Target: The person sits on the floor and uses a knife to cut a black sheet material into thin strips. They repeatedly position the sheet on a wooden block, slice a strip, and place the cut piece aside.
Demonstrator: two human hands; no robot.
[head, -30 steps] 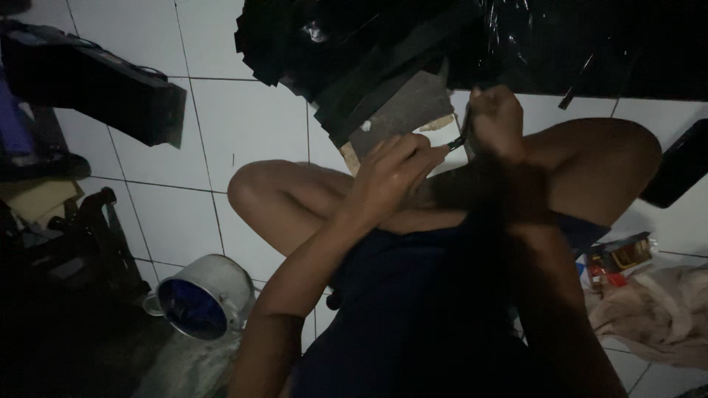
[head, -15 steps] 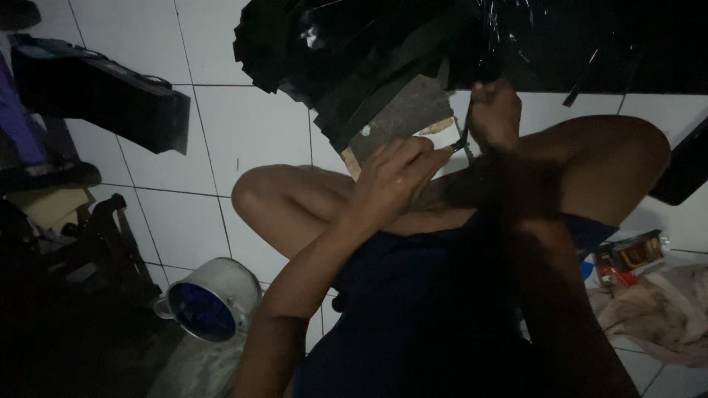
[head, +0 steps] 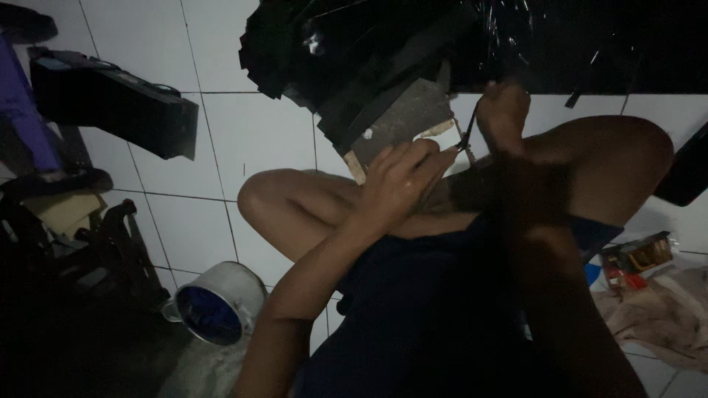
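Head view: 2 hands are kept together above crossed legs; left hand point(head: 402, 180) is curled, right hand point(head: 505, 110) pinches a thin black strip point(head: 467, 136), position barely changed beside the grey board point(head: 402, 121).

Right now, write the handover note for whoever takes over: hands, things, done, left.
Left hand: fingers curled on the edge of the grey flat piece, by the knee.
Right hand: shut on a thin dark strip running down to the left fingertips.
Black sheet pile lies ahead on the white tile floor; a tin stands at the left.
Done and left: too dark to tell.
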